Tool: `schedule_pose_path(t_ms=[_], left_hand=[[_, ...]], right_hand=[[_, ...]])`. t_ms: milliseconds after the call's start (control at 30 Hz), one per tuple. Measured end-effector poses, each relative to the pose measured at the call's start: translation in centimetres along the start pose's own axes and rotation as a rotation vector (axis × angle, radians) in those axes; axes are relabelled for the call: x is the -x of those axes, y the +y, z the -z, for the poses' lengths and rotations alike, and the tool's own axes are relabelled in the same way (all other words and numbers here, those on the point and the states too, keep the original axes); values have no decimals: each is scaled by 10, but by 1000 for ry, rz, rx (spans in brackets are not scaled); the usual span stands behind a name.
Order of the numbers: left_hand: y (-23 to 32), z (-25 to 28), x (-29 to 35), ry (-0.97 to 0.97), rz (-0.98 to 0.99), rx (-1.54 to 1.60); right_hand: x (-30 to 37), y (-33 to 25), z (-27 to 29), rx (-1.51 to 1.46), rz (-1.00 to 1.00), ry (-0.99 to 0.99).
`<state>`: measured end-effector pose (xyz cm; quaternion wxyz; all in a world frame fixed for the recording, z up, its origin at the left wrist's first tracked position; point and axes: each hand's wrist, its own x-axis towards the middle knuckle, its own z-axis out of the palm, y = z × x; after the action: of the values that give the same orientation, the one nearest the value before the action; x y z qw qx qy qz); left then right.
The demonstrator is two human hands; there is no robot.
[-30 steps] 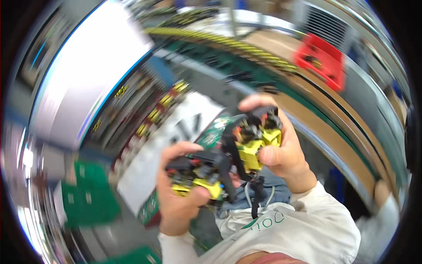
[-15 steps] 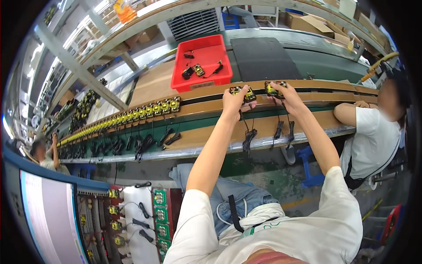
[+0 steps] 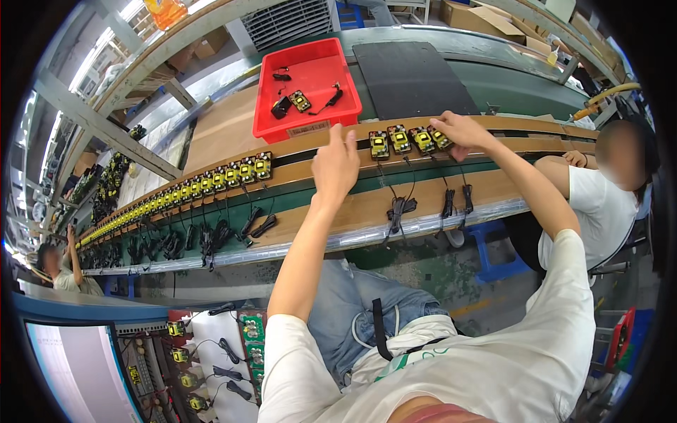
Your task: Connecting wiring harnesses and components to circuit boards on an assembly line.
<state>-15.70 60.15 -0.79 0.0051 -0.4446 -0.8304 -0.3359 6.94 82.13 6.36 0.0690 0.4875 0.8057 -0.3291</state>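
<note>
A short group of small circuit boards (image 3: 400,139) with yellow transformers lies on the brown rail (image 3: 310,150) in front of me. My right hand (image 3: 462,132) has its fingers closed about the rightmost circuit board (image 3: 440,138) of that group. Left of the group, my left hand (image 3: 335,169) is raised over the rail, holding nothing, with a finger and thumb pointing up apart. Black cables (image 3: 400,206) run down from these boards over the bench's front strip. Farther left, a long row of similar boards (image 3: 229,175) sits tightly side by side on the same rail.
A red bin (image 3: 310,128) with a few boards and cables stands behind the rail, beside a black mat (image 3: 409,77). A person (image 3: 596,190) sits at the right, another (image 3: 63,268) at the far left. A monitor (image 3: 77,374) and a test fixture (image 3: 211,338) are at lower left.
The two boards I held, one in each hand, are now down on the rail. My left hand has let go and moved left; my right stays at the rightmost board. The view has shifted slightly.
</note>
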Motion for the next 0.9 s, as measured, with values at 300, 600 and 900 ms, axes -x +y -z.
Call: schedule_pose_path(t_ms=[300,600,900], left_hand=[[-58,-41,33,558,-375,-84],[-70,-32,47,585,-337,96],[-77,24,40,723,-169,261]], right_hand=[[-17,-57,-110,425,836,788],[-17,7,-102,781,765,709],[-56,165,-16,1035,277,953]])
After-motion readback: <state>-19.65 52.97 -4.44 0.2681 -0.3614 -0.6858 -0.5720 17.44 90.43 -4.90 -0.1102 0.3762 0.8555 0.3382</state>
